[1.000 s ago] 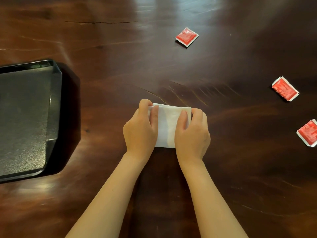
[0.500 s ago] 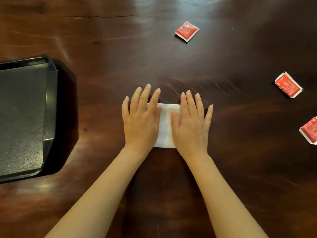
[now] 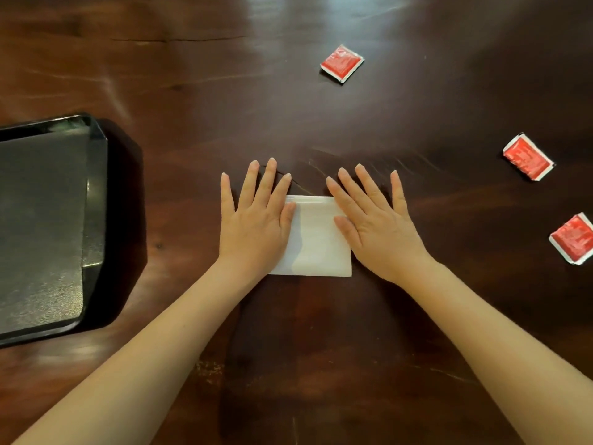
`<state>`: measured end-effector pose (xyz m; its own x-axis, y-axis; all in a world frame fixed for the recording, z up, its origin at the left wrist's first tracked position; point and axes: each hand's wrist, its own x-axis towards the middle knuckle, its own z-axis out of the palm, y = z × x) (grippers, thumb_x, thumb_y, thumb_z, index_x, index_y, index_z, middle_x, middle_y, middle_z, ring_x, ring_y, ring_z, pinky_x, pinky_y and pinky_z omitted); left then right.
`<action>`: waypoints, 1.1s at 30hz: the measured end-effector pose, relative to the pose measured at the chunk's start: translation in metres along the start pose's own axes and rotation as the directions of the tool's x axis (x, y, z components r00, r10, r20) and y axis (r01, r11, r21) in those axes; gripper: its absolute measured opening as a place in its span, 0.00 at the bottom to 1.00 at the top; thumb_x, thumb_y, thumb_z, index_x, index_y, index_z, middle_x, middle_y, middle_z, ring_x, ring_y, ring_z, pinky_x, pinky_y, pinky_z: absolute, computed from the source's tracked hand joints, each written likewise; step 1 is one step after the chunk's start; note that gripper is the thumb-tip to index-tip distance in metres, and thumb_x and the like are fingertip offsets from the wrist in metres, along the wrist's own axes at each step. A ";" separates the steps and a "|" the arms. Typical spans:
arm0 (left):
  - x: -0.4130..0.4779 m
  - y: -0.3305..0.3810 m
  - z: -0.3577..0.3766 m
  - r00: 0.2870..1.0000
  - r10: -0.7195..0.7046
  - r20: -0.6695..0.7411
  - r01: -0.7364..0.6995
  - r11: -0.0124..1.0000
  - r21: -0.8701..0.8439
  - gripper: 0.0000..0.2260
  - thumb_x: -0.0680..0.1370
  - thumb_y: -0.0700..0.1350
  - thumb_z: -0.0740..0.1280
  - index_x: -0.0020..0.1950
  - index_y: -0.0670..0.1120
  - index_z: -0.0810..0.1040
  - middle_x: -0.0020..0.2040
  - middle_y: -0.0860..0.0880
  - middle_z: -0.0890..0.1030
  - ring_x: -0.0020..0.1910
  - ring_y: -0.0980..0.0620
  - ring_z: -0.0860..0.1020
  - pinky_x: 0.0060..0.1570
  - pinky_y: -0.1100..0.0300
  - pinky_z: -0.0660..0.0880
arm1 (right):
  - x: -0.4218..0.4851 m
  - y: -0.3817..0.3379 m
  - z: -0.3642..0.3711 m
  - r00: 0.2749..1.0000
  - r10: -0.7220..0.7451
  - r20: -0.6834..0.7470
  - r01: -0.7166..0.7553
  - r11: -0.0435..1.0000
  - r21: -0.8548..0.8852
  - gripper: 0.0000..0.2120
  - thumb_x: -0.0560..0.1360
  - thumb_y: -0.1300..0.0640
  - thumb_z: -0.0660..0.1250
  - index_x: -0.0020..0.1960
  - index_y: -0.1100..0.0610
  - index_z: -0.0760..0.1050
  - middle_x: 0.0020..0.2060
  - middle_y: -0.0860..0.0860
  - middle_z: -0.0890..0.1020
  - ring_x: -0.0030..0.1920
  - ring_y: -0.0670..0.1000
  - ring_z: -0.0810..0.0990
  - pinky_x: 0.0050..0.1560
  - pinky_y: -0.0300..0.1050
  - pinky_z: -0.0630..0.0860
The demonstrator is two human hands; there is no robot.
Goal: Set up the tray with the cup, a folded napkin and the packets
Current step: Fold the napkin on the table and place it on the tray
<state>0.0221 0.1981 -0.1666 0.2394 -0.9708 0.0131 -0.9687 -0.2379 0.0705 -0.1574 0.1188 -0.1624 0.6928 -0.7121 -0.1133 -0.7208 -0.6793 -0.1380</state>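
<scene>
The napkin (image 3: 316,239) is seen folded into a small white rectangle and laid flat on the dark wooden worktop (image 3: 192,91), straight in front of the person. It is pressed down from both sides. The left hand (image 3: 256,226) is laid over its left edge and the right hand (image 3: 382,232) over its right edge, the fingers of both straight and spread, so nothing is gripped by either. The fold is judged to be made, or nearly so, with the crease being flattened.

The black tray (image 3: 96,194) is set at the left, well apart from the napkin, and is only partly in view. Neither the napkin nor any packet has been set on it. Three red packets are scattered on the worktop to the right: the far packet (image 3: 342,63) well ahead, the middle packet (image 3: 528,157) at the right, and the near packet (image 3: 572,238) cut off by the picture's right border. No cup is to be seen.

The task is therefore judged to be at an early stage. The napkin is to be carried to the tray, the packets gathered, and a cup found and placed.

Pale printing can be made out on each packet's red face, inside a white sealed border, but it is too small and blurred to be read, and no brand can be told. No writing is seen on the napkin or the tray.
</scene>
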 end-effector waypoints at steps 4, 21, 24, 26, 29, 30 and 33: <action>-0.006 0.009 -0.017 0.988 0.104 -0.118 -0.114 0.990 -0.086 0.20 0.79 0.43 0.54 0.72 0.44 0.65 0.73 0.43 0.65 0.74 0.44 0.59 0.72 0.41 0.50 | -0.015 0.009 -0.024 0.952 0.266 -0.154 -0.197 0.911 0.361 0.24 0.80 0.48 0.45 0.75 0.52 0.50 0.76 0.49 0.54 0.74 0.45 0.45 0.75 0.49 0.42; 0.003 0.045 -0.004 0.983 0.132 0.126 -0.128 0.991 -0.039 0.31 0.77 0.63 0.47 0.76 0.49 0.53 0.77 0.51 0.54 0.75 0.46 0.55 0.71 0.46 0.54 | -0.113 -0.056 0.007 0.896 0.443 -0.028 -0.418 0.864 0.282 0.23 0.76 0.52 0.55 0.70 0.54 0.66 0.70 0.53 0.68 0.72 0.54 0.61 0.70 0.58 0.53; -0.007 0.075 -0.007 0.977 -0.147 0.153 0.169 0.976 -0.137 0.27 0.80 0.58 0.47 0.76 0.47 0.49 0.78 0.48 0.49 0.76 0.45 0.50 0.72 0.45 0.50 | -0.104 -0.051 0.002 0.863 0.498 -0.080 -0.442 0.824 0.355 0.21 0.78 0.55 0.55 0.71 0.57 0.64 0.71 0.55 0.66 0.73 0.53 0.57 0.71 0.55 0.50; -0.012 0.090 -0.015 0.926 -0.288 0.244 0.349 0.901 -0.260 0.26 0.81 0.49 0.51 0.76 0.46 0.45 0.78 0.47 0.45 0.76 0.46 0.45 0.73 0.47 0.48 | -0.088 -0.050 -0.003 0.844 0.524 -0.111 -0.437 0.793 0.425 0.21 0.80 0.56 0.54 0.72 0.57 0.60 0.73 0.55 0.62 0.74 0.52 0.52 0.72 0.51 0.46; -0.019 0.089 -0.028 0.889 -0.366 0.277 0.450 0.811 -0.374 0.25 0.81 0.43 0.52 0.77 0.48 0.47 0.78 0.46 0.47 0.76 0.48 0.45 0.72 0.49 0.49 | -0.059 -0.057 -0.008 0.885 0.433 -0.172 -0.339 0.851 0.402 0.23 0.80 0.54 0.50 0.73 0.59 0.56 0.74 0.56 0.60 0.75 0.54 0.53 0.73 0.52 0.47; -0.022 0.083 -0.026 0.924 -0.329 0.193 0.379 0.853 -0.360 0.24 0.81 0.45 0.50 0.76 0.49 0.49 0.78 0.46 0.49 0.76 0.47 0.46 0.72 0.48 0.49 | -0.051 -0.061 -0.004 0.921 0.359 -0.151 -0.288 0.890 0.354 0.24 0.80 0.54 0.51 0.74 0.59 0.53 0.75 0.56 0.57 0.75 0.55 0.51 0.74 0.53 0.46; -0.027 0.057 -0.012 0.994 -0.098 0.057 0.107 0.971 -0.212 0.25 0.79 0.52 0.42 0.76 0.51 0.53 0.78 0.46 0.52 0.76 0.47 0.49 0.72 0.46 0.46 | -0.041 -0.066 0.012 0.971 0.231 -0.062 -0.212 0.952 0.219 0.27 0.80 0.52 0.49 0.75 0.59 0.45 0.76 0.57 0.50 0.76 0.55 0.46 0.74 0.54 0.47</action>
<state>-0.0393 0.2114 -0.1511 0.3287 -0.9431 -0.0505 -0.9015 -0.3292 0.2809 -0.1380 0.1956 -0.1604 0.5053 -0.8591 -0.0809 -0.8288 -0.4570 -0.3229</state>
